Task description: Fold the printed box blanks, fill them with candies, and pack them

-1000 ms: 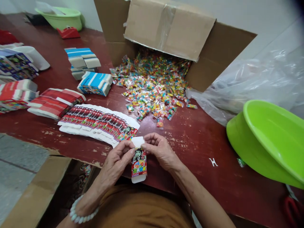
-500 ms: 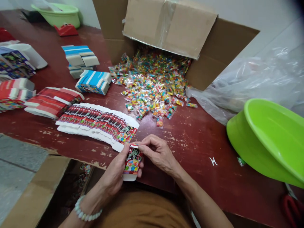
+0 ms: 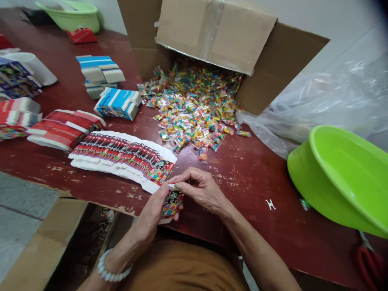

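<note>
A small red candy box with a cartoon figure on its front is wrapped in my left hand, thumb along its near side and fingertips showing at the far side. My right hand pinches the box's top edge, where the flap is folded over. At the bottom end a white flap sticks out. Just beyond my hands lies a fanned row of flat red boxes. Farther off, a heap of wrapped candies spills from a cardboard carton.
Bundles of red boxes and blue boxes lie at the left. A green basin stands at the right, with red-handled scissors below it. An open carton sits below the table's front edge. Clear plastic sheeting lies behind the basin.
The upright white top flap has been folded down. My left hand has shifted from pinching the box's top to wrapping around its body, while my right hand stays at the top edge.
</note>
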`<state>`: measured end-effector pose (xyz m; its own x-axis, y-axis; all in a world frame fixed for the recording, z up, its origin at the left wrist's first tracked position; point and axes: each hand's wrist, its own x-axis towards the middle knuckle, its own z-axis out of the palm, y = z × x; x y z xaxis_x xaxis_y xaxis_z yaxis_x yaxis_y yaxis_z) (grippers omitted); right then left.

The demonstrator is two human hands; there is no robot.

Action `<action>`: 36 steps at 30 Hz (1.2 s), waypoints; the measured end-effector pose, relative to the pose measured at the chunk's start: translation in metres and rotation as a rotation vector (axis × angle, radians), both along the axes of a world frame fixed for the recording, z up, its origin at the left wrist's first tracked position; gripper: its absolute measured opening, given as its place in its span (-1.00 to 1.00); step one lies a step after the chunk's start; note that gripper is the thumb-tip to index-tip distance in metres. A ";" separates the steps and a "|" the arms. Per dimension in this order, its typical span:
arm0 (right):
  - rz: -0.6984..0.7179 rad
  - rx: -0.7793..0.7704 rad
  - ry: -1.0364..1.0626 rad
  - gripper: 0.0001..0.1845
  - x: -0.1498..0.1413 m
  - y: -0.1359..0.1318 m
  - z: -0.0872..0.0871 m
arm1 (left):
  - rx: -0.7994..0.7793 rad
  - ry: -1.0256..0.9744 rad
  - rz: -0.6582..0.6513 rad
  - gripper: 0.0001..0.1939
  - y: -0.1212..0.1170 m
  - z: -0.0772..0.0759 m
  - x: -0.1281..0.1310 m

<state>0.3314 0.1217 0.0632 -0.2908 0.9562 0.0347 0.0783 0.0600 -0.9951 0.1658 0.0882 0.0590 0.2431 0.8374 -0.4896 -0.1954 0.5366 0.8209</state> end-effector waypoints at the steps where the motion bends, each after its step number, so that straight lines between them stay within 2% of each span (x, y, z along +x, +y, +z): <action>1: 0.052 0.030 0.012 -0.82 0.001 -0.001 0.001 | -0.005 -0.011 0.005 -0.28 0.000 0.001 0.001; 4: 0.147 0.166 -0.050 -0.88 0.004 -0.005 0.006 | -0.007 -0.025 0.038 -0.30 0.001 0.002 0.005; 7: 0.169 0.336 -0.246 -0.89 0.006 0.000 0.009 | 0.009 -0.035 0.037 -0.31 0.002 0.003 0.009; 9: 0.154 0.388 -0.321 -0.84 0.013 0.012 0.006 | -0.024 -0.077 0.012 -0.33 0.002 0.005 0.010; 12: -0.043 0.428 -0.509 -0.84 0.031 0.036 -0.006 | -0.095 -0.163 0.038 -0.39 0.004 0.008 0.004; 13: -0.128 0.435 -0.639 -0.78 0.037 0.044 -0.012 | -0.111 -0.183 0.055 -0.41 0.004 0.008 0.000; 14: -0.162 0.424 -0.760 -0.61 0.042 0.049 -0.018 | -0.124 -0.190 0.072 -0.44 0.005 0.007 -0.005; 16: -0.169 0.417 -0.929 -0.39 0.050 0.055 -0.031 | -0.145 -0.155 0.090 -0.47 0.005 0.003 -0.015; 18: -0.154 0.436 -0.980 -0.49 0.053 0.053 -0.042 | -0.138 -0.083 0.116 -0.49 0.006 0.000 -0.025; 20: -0.165 0.461 -0.946 -0.70 0.054 0.048 -0.048 | -0.095 -0.030 0.155 -0.47 0.007 -0.001 -0.033; 23: -0.267 0.430 -0.733 -0.77 0.054 0.038 -0.044 | -0.059 -0.017 0.213 -0.33 0.012 0.005 -0.039; 26: -0.383 0.193 -0.319 -0.79 0.048 0.021 -0.024 | -0.046 -0.007 0.305 -0.30 0.020 0.011 -0.039; 28: -0.332 -0.040 -0.045 -0.70 0.038 0.007 -0.010 | -0.009 0.002 0.357 -0.35 0.023 0.012 -0.036; 29: -0.319 -0.100 0.046 -0.68 0.031 0.000 -0.005 | 0.007 0.003 0.366 -0.37 0.024 0.011 -0.035; 32: -0.365 -0.149 0.161 -0.64 0.013 -0.011 0.001 | -0.033 -0.051 0.289 -0.47 0.020 0.009 -0.030; 34: -0.384 -0.148 0.144 -0.65 0.007 -0.012 0.000 | -0.102 -0.138 0.186 -0.50 0.015 0.008 -0.025; 36: -0.325 -0.119 0.073 -0.68 0.005 -0.008 0.000 | -0.156 -0.243 0.065 -0.48 0.009 0.006 -0.020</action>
<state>0.3366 0.1134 0.0632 0.0281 0.9969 -0.0734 0.0025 -0.0735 -0.9973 0.1462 0.0974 0.0647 0.3173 0.7741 -0.5478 -0.4138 0.6327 0.6545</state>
